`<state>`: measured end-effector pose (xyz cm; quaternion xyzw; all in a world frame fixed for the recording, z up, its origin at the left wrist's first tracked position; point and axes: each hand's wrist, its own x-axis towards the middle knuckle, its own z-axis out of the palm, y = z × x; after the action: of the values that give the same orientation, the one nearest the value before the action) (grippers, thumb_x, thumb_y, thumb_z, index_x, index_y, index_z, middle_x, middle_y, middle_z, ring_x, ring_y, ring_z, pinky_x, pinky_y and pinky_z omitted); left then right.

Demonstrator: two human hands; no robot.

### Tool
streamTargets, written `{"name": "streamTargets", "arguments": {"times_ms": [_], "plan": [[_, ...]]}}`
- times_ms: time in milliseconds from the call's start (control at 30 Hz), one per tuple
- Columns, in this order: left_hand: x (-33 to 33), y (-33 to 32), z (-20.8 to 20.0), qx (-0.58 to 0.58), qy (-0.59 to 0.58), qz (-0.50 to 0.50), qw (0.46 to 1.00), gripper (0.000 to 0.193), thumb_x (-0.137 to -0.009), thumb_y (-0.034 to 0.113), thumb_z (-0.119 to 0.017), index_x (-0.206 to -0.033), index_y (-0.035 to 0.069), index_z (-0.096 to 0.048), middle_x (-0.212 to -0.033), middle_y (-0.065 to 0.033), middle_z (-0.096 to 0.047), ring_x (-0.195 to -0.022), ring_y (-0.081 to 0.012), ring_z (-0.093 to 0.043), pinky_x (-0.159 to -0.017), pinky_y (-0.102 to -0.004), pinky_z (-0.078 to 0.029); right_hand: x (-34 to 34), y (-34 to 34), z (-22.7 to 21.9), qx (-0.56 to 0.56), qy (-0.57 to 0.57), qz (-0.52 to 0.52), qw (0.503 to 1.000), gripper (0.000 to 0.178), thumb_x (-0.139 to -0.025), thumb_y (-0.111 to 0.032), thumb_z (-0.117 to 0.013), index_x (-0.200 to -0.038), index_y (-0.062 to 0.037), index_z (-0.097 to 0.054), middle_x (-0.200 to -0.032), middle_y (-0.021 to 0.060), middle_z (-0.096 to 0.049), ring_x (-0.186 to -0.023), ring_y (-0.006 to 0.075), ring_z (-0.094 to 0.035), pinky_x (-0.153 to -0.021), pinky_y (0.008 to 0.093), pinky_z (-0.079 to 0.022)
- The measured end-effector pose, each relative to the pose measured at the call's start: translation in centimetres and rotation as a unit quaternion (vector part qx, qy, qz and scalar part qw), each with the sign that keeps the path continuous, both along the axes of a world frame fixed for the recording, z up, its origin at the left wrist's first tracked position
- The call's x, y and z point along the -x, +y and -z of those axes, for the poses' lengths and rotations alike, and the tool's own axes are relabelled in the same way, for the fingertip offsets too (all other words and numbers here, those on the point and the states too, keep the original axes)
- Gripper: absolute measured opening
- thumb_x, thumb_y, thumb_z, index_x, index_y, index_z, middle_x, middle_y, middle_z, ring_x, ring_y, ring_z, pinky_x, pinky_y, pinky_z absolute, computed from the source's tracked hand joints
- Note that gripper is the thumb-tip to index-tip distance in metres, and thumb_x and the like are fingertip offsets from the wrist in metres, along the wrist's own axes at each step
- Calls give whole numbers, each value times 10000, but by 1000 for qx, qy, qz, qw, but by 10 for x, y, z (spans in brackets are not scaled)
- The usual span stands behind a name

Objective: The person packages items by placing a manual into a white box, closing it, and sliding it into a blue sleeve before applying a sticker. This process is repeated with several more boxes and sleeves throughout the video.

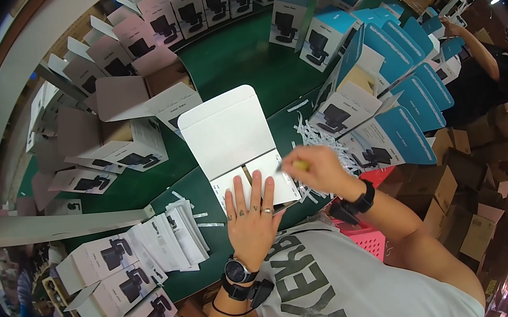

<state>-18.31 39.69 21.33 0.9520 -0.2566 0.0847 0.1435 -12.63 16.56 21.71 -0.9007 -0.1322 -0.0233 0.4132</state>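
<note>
A white carton [226, 133] lies in front of me on the green table, its long flap folded out away from me. My left hand [252, 221] rests flat on the carton's near part, fingers spread across its white panels. A narrow brown gap shows between those panels. Over the right panel, my right hand [321, 169] is closed round a small yellow-handled tool [300, 165] with a dark tip. The tip is at the carton's right side; its exact kind is too small to tell, and I cannot tell whether it touches.
Cut white paper strips [321, 141] pile up right of the carton. A stack of folded papers [178, 239] lies to the left. Open printed cartons [133, 144] crowd the left; blue-flapped ones [394, 45] crowd the right. Another person's arm [476, 48] shows at far right.
</note>
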Motion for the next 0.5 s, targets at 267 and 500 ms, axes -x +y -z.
{"name": "streamTargets", "arguments": {"times_ms": [267, 500], "plan": [[2, -2, 2, 5, -11, -3, 1000, 823, -862, 384, -796, -1574, 126, -476, -1666, -121, -395, -1501, -485, -348, -1200, -633, -304, -18, 2, -16, 10, -75, 24, 997, 274, -818, -211, -833, -1014, -57, -718, -892, 129, -726, -789, 328, -710, -705, 359, -552], [2, -6, 2, 10, -16, -3, 1000, 834, -854, 379, -805, -1573, 117, -472, -1664, -118, -398, -1497, -490, -349, -1194, -635, -308, -30, 6, -11, 69, -23, 1, 997, 247, -875, -265, -771, -971, -52, -691, -878, 110, -704, -791, 319, -694, -672, 401, -534]]}}
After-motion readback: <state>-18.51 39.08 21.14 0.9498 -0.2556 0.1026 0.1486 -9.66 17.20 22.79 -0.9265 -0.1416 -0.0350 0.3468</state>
